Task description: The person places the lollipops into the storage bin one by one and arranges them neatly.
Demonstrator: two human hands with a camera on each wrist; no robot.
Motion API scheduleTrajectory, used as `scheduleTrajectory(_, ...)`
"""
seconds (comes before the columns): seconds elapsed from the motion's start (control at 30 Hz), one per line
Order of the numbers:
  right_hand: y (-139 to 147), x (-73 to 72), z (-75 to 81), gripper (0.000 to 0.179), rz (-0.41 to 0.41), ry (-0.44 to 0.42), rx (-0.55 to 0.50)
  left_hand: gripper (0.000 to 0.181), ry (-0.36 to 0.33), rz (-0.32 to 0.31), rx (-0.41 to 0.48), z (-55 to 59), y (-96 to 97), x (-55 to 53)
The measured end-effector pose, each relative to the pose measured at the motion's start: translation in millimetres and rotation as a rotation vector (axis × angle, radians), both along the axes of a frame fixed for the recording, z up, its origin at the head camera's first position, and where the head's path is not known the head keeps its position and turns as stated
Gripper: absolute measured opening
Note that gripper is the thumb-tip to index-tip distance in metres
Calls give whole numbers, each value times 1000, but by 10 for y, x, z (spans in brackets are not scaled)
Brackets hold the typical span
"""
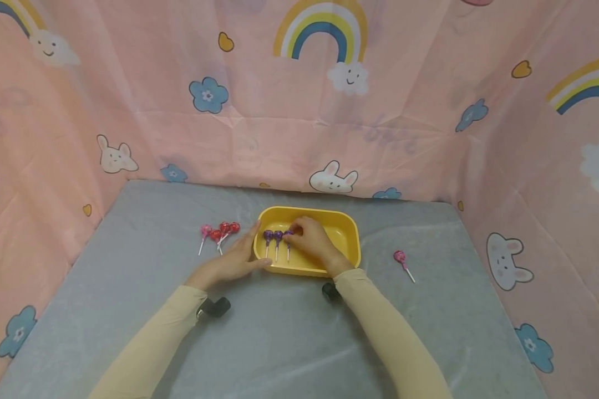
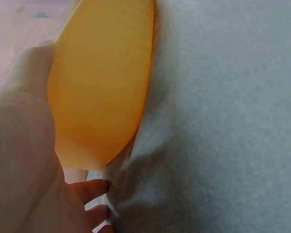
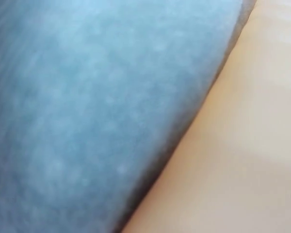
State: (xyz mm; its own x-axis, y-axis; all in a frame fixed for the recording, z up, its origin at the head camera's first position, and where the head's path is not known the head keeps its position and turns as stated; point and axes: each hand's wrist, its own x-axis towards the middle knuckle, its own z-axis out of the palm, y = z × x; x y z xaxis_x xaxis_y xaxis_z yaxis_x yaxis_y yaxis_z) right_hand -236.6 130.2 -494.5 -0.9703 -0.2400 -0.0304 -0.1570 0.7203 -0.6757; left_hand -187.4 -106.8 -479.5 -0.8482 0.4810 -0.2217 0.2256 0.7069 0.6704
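Note:
A yellow plastic tray (image 1: pixel 346 244) sits on the grey cloth. My left hand (image 1: pixel 229 261) holds its left end, the thumb at the front rim and the fingers along the left side; the left wrist view shows the thumb against the tray's outer wall (image 2: pixel 104 82). Inside the tray two purple lollipops (image 1: pixel 268 235) (image 1: pixel 278 236) lie side by side at the left, sticks toward me. Beside them, my right hand (image 1: pixel 313 239) pinches a third purple lollipop (image 1: pixel 288 252) near its head, over the tray floor. The right wrist view shows only cloth and a blurred pale surface.
Left of the tray lie a pink lollipop (image 1: pixel 206 230) and several red lollipops (image 1: pixel 224 228), close together. Another pink lollipop (image 1: pixel 400 256) lies alone to the right. A patterned pink curtain (image 1: pixel 259 138) encloses the back and sides of the table (image 1: pixel 289 343).

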Motion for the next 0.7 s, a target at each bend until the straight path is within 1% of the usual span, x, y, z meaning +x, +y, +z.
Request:
scheduleTrajectory(0.4, -22, 36, 48, 26, -18, -18, 18, 105, -6, -6, 3, 7, -9, -7)
scheduleTrajectory(0.7, -27, 52, 48, 27, -24, -21, 28, 106, -1, -8, 8, -30, -11, -12)
